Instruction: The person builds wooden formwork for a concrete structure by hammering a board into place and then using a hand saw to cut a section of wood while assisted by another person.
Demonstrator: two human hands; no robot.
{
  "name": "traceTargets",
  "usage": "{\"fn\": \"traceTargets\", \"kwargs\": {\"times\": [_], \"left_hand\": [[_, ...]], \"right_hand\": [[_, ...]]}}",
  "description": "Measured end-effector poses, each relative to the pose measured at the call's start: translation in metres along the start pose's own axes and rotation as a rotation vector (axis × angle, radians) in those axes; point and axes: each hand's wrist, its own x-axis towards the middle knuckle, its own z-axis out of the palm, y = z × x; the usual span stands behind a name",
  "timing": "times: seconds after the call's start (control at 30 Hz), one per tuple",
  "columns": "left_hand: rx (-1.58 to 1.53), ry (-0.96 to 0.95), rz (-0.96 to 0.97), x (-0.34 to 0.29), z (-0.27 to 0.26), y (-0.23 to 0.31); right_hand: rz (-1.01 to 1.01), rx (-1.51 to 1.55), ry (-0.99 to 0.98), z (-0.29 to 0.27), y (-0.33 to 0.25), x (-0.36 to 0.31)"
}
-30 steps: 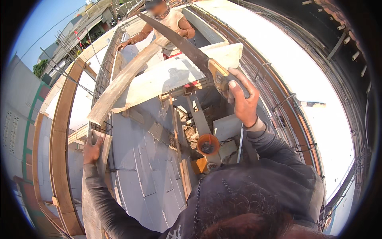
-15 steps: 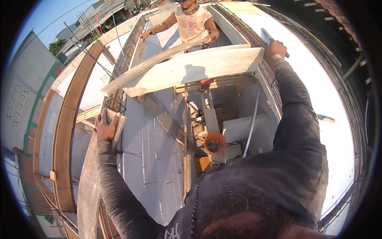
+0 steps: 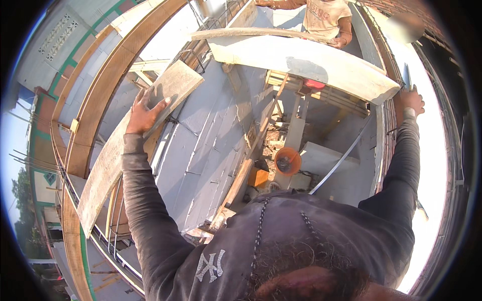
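My left hand (image 3: 144, 114) grips a long, weathered wooden plank (image 3: 108, 173) near its upper end, fingers over the left edge and thumb across the flat face. The plank slopes from upper right down to lower left. At the right, my right hand (image 3: 410, 102) is closed around the handle of a tool with a flat silver blade (image 3: 405, 75); its exact kind is unclear. That hand rests by the edge of a bright white surface. Between my hands, farther off, a wide pale board (image 3: 301, 62) spans the opening, with a narrower plank (image 3: 251, 33) along its far edge.
A co-worker (image 3: 326, 20) stands beyond the wide board, one hand at it. Below lies a deep pit with an orange bucket (image 3: 287, 161) and a leaning pale pole (image 3: 344, 158). Steel bars line the block walls (image 3: 201, 145). Another handled tool (image 3: 422, 209) lies by my right arm.
The view has turned, shifting the scene. More of the left plank now extends beyond my left hand. My right hand still holds the bladed tool, now lower and nearer the wide board's end.
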Motion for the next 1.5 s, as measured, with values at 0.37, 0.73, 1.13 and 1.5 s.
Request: {"fn": "traceTargets", "kwargs": {"times": [0.37,0.73,1.13,1.5], "left_hand": [[0.230,0.241,-0.559,-0.255,-0.071,-0.118],[0.204,0.595,-0.846,-0.291,-0.059,-0.145],[0.327,0.726,-1.111,-0.260,-0.053,-0.125],[-0.705,1.361,-0.638,-0.281,-0.080,-0.121]], "right_hand": [[-0.768,0.732,-0.319,0.034,-0.038,0.062],[-0.916,1.585,-1.494,-0.156,-0.247,-0.348],[-0.058,1.716,-2.319,-0.187,-0.395,-0.501],[-0.176,2.215,-2.477,-0.174,-0.313,-0.485]]}}
